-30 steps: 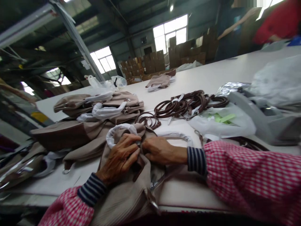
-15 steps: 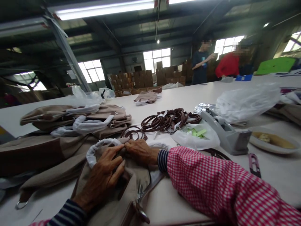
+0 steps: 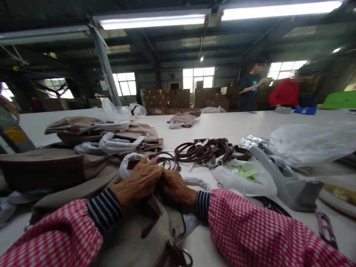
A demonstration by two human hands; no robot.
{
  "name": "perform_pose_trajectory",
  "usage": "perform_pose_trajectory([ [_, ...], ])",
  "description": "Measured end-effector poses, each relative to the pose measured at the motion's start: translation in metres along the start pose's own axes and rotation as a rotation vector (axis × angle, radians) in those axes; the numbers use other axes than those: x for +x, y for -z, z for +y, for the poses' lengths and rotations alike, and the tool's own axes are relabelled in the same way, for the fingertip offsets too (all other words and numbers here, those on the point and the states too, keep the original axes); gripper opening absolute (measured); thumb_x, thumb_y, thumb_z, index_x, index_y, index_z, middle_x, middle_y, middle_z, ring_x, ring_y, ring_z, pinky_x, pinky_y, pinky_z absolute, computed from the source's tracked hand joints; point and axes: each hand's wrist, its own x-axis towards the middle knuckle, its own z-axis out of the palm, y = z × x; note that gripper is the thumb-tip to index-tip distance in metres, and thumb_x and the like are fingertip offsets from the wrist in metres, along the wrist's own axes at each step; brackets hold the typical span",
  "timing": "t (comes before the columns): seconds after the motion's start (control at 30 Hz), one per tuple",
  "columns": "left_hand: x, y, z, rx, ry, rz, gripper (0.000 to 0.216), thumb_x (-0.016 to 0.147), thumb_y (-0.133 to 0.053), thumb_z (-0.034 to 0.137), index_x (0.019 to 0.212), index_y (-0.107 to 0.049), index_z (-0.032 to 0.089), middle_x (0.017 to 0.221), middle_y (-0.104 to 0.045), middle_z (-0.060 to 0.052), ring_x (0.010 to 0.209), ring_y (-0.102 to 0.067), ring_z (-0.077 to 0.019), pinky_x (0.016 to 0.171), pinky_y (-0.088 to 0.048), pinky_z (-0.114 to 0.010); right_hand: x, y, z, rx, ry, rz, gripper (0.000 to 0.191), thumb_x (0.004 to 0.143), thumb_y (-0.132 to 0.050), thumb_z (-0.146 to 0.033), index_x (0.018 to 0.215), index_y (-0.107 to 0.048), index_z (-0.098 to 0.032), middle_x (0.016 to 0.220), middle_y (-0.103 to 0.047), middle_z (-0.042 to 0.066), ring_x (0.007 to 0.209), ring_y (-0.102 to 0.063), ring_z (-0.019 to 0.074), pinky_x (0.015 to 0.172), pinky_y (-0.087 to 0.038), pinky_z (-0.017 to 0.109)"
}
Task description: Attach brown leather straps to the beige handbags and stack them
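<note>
Two hands meet, in the head view, on the beige handbag (image 3: 133, 230), which lies flat on the white table (image 3: 222, 126) right in front of the person. The left hand (image 3: 140, 180) is clenched over the bag's top edge beside the white-wrapped handle (image 3: 128, 163), seemingly pinning the soft cloth so it cannot slump. The right hand (image 3: 174, 185) presses in against it with its fingertips hidden, so I cannot tell whether it grasps anything. Brown straps (image 3: 211, 150), a tape dispenser (image 3: 286, 181) and stacked bags (image 3: 111, 133) lie near, apart from both hands, likely kept within reach.

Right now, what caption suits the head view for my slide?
Left hand and right hand meet on a beige handbag; coiled brown straps and tape dispenser lie beyond.
</note>
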Motion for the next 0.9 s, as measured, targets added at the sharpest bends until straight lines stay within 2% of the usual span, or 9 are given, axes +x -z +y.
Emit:
perform_pose_trajectory([
  [0.07, 0.005, 0.003, -0.005, -0.087, 0.144, -0.133, 0.025, 0.088, -0.057, 0.019, 0.113, -0.060, 0.018, 0.106, -0.063, -0.009, 0.100, -0.061, -0.0304, 0.089, -0.049, -0.046, -0.002, -0.001, -0.001, 0.019, -0.013, 0.018, 0.018, 0.086, -0.054, -0.011, 0.101, -0.062, -0.015, 0.099, -0.073, 0.012, 0.087, -0.067, 0.0245, 0.078, -0.047, 0.033],
  [0.17, 0.005, 0.008, -0.006, -0.230, 0.284, -0.175, 0.015, 0.087, -0.061, 0.021, 0.101, -0.061, 0.020, 0.099, -0.061, -0.006, 0.094, -0.060, -0.0276, 0.082, -0.047, -0.040, -0.004, 0.001, -0.005, 0.049, -0.012, 0.029, 0.017, 0.087, -0.056, -0.010, 0.102, -0.063, -0.015, 0.100, -0.074, 0.011, 0.090, -0.067, 0.0238, 0.081, -0.048, 0.032],
  [0.37, -0.007, 0.004, -0.002, -0.366, 0.321, -0.139, 0.012, 0.087, -0.067, 0.020, 0.098, -0.068, 0.022, 0.114, -0.062, -0.005, 0.114, -0.053, -0.0287, 0.098, -0.040, -0.045, -0.007, 0.005, -0.009, 0.144, 0.006, 0.078, 0.011, 0.087, -0.061, -0.008, 0.093, -0.063, -0.017, 0.096, -0.072, 0.007, 0.089, -0.066, 0.0200, 0.081, -0.047, 0.029],
  [0.5, -0.009, -0.005, -0.005, -0.447, 0.327, -0.105, 0.009, 0.093, -0.066, 0.024, 0.095, -0.074, 0.024, 0.113, -0.063, -0.004, 0.111, -0.054, -0.0268, 0.096, -0.039, -0.043, -0.007, 0.005, -0.011, 0.209, 0.023, 0.127, 0.012, 0.084, -0.064, -0.006, 0.086, -0.061, -0.018, 0.087, -0.070, 0.003, 0.080, -0.064, 0.0170, 0.074, -0.044, 0.026],
  [0.57, -0.009, -0.009, -0.006, -0.483, 0.291, -0.079, 0.011, 0.096, -0.064, 0.026, 0.095, -0.075, 0.026, 0.109, -0.064, -0.003, 0.109, -0.054, -0.0258, 0.094, -0.037, -0.042, -0.006, 0.011, -0.012, 0.235, 0.019, 0.090, 0.013, 0.084, -0.063, -0.005, 0.087, -0.060, -0.018, 0.084, -0.068, 0.001, 0.075, -0.062, 0.0151, 0.070, -0.043, 0.024],
  [0.67, -0.010, -0.013, -0.005, -0.466, 0.237, -0.037, 0.013, 0.098, -0.064, 0.029, 0.093, -0.075, 0.025, 0.107, -0.067, -0.002, 0.107, -0.054, -0.0255, 0.091, -0.035, -0.042, -0.004, 0.039, -0.012, 0.134, 0.043, -0.045, 0.013, 0.087, -0.060, -0.006, 0.092, -0.062, -0.018, 0.083, -0.068, 0.000, 0.073, -0.060, 0.0145, 0.070, -0.042, 0.024],
  [0.77, -0.012, -0.016, -0.001, -0.402, 0.208, 0.016, 0.014, 0.099, -0.064, 0.030, 0.091, -0.073, 0.023, 0.105, -0.067, -0.003, 0.104, -0.053, -0.0259, 0.088, -0.034, -0.043, 0.002, 0.085, -0.001, -0.192, 0.081, -0.146, 0.010, 0.094, -0.057, -0.012, 0.097, -0.065, -0.017, 0.093, -0.068, 0.005, 0.082, -0.060, 0.0173, 0.074, -0.041, 0.027],
  [0.83, -0.014, -0.018, 0.001, -0.373, 0.193, 0.062, 0.014, 0.099, -0.063, 0.028, 0.089, -0.071, 0.022, 0.105, -0.066, -0.003, 0.105, -0.052, -0.0262, 0.089, -0.033, -0.043, 0.005, 0.116, 0.018, -0.396, 0.080, -0.178, 0.020, 0.093, -0.060, -0.012, 0.112, -0.065, -0.017, 0.111, -0.067, 0.009, 0.101, -0.060, 0.0214, 0.082, -0.043, 0.029],
  [0.9, -0.015, -0.020, 0.003, -0.359, 0.177, 0.091, 0.012, 0.098, -0.062, 0.023, 0.089, -0.069, 0.022, 0.107, -0.066, -0.003, 0.107, -0.051, -0.0262, 0.090, -0.033, -0.044, 0.008, 0.137, 0.042, -0.600, 0.029, -0.241, 0.041, 0.086, -0.070, -0.014, 0.126, -0.062, -0.018, 0.128, -0.062, 0.013, 0.117, -0.054, 0.0279, 0.087, -0.043, 0.033],
])
